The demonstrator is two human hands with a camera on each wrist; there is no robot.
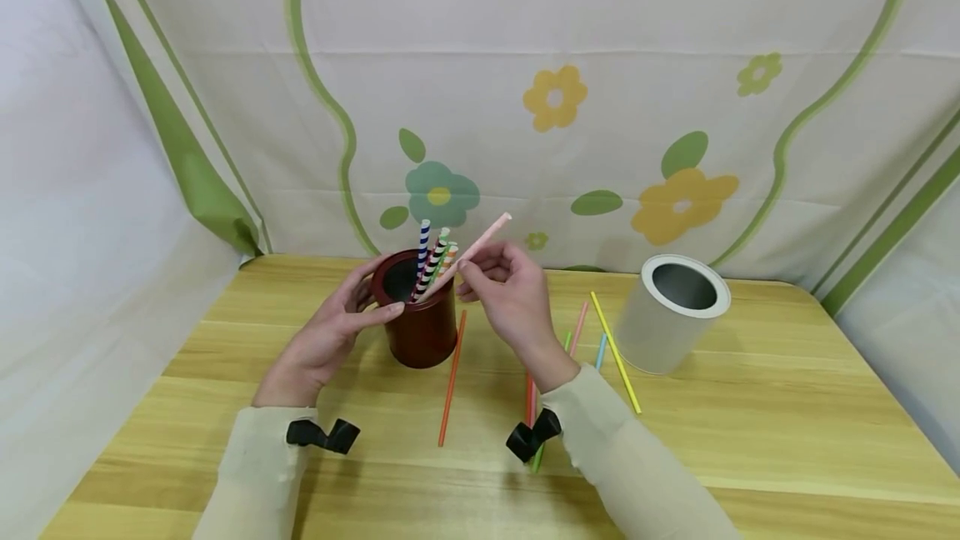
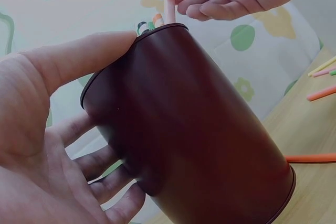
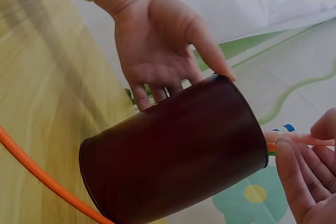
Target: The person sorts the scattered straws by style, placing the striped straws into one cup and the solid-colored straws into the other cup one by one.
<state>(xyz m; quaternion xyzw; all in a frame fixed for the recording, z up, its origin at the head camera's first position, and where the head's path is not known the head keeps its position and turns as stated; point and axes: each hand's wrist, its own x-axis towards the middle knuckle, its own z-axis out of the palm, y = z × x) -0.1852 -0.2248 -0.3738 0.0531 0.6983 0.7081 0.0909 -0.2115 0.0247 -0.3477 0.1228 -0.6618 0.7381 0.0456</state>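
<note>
A dark red cylindrical canister stands on the wooden table, left of the middle. My left hand holds it from the left side, with the thumb on its rim and the fingers round its far side. Several striped straws lean inside the canister, their tops above the rim. With thumb and fingertips my right hand pinches a pale pink straw, which slants over the right of the rim. Its lower end dips into the canister mouth, also visible in the right wrist view. The canister's inner bottom is hidden.
An orange straw lies on the table just right of the red canister. A yellow straw and several other plain straws lie near and partly under my right forearm. To the right stands a white canister. A flowered cloth hangs behind the table.
</note>
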